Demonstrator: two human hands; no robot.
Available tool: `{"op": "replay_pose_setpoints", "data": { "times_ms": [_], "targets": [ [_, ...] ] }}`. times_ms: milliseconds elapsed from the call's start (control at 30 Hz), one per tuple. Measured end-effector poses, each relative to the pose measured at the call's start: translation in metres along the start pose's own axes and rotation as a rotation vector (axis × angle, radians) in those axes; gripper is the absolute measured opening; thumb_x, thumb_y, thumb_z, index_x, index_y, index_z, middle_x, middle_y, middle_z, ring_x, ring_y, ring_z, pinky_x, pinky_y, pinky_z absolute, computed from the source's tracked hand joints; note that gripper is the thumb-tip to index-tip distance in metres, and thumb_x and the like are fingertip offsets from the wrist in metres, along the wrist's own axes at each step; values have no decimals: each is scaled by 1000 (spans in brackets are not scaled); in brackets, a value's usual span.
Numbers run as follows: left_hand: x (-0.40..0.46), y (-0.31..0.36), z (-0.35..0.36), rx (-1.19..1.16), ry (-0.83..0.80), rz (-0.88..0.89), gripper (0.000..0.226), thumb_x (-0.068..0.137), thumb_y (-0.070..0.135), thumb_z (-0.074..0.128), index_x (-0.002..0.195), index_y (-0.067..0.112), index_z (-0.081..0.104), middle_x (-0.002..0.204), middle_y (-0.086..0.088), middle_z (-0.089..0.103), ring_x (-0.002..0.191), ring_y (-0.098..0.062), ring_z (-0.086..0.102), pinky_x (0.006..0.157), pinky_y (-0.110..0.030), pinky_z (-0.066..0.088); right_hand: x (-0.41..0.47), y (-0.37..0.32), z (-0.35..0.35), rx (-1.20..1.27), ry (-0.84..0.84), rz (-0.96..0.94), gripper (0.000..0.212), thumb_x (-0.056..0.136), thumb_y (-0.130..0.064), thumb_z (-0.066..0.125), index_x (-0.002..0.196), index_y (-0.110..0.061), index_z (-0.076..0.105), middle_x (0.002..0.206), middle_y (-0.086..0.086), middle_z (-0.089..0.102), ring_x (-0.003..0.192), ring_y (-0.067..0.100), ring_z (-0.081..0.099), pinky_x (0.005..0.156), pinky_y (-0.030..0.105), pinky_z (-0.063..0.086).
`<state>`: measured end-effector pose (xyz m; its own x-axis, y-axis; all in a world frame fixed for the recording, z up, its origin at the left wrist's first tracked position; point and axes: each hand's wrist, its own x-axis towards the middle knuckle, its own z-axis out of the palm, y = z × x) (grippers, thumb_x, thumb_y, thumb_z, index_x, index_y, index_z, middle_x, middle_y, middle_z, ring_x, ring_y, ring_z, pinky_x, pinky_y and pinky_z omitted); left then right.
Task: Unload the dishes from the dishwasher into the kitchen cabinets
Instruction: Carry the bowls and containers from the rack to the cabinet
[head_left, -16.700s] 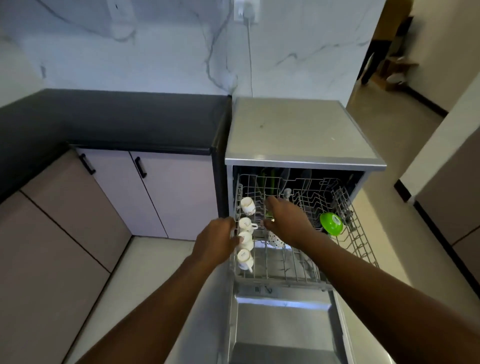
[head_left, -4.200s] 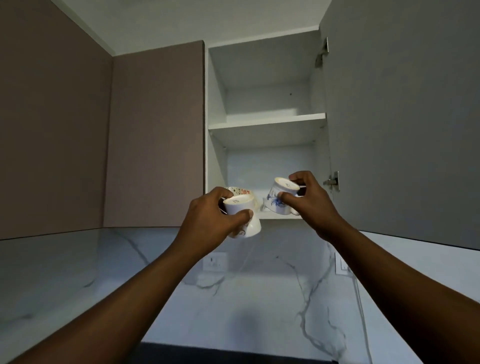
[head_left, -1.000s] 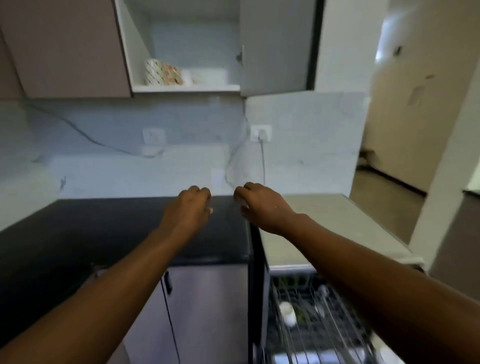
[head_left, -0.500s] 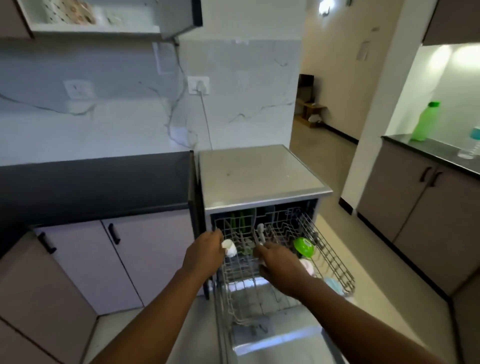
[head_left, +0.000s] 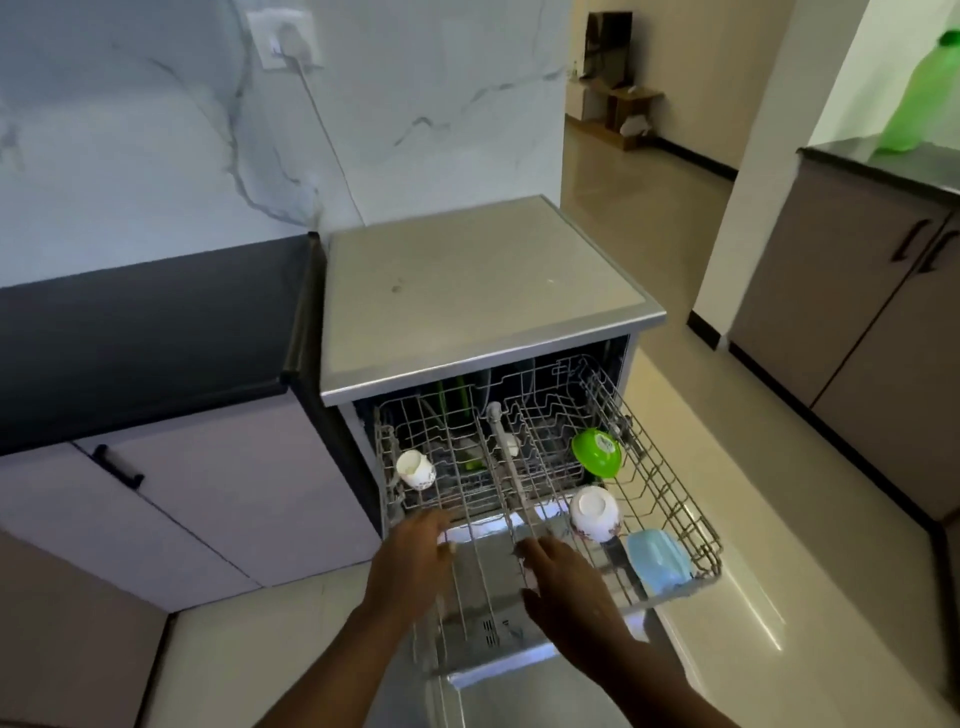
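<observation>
left hand (head_left: 415, 551) and right hand (head_left: 558, 569) hover empty, fingers loosely spread, over the rack (head_left: 670, 499) front edge. white cup (head_left: 415, 469) at left edge, white bowl (head_left: 595, 514), green bowl (head_left: 597, 451), blue bowl (head_left: 657, 561) along right. step: reaching for next dishes; likely grab cup and white bowl.

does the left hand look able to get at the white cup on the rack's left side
Probably yes: the left hand hovers open just in front of the white cup, which lies exposed in the rack with nothing over it.

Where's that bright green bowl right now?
The green bowl sits tipped on its side in the right half of the pulled-out dishwasher rack, just behind the upturned white bowl.
</observation>
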<state>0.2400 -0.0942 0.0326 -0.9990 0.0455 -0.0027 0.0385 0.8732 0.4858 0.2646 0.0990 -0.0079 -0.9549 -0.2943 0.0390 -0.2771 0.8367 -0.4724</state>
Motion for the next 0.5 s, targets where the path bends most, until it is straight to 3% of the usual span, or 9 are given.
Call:
{"op": "replay_pose_setpoints", "data": {
  "times_ms": [133,300,433,500],
  "targets": [
    [55,-33,38,-52,41,-122,17,84,10,56,78,26,53,84,1,61,76,-20,59,61,-34,49,32,55,30,3,-75,76,47,71,-13,66,116,-17,55,108,3,61,95,24,58,74,34,51],
    [101,-63,73,50,50,-144,20,83,9,64,100,19,62,98,-4,61,89,-25,60,68,-38,54,64,108,49,-52,-74,130,73,48,-15,86,115,-19,57,108,2,63,85,17,61,67,24,51],
    [148,-85,88,166,80,-91,41,74,2,74,113,6,61,112,-17,62,100,-37,59,74,-44,54,96,156,68,-251,-82,218,90,47,-17,88,129,-16,50,123,14,56,102,32,58,76,40,54],
    [171,-100,92,301,85,-68,48,64,-1,79,109,4,62,108,-20,62,98,-40,58,77,-46,52,106,177,79,-369,-140,226,100,44,-11,84,135,-15,45,131,21,50,111,41,54,81,47,52]
  ]
}}
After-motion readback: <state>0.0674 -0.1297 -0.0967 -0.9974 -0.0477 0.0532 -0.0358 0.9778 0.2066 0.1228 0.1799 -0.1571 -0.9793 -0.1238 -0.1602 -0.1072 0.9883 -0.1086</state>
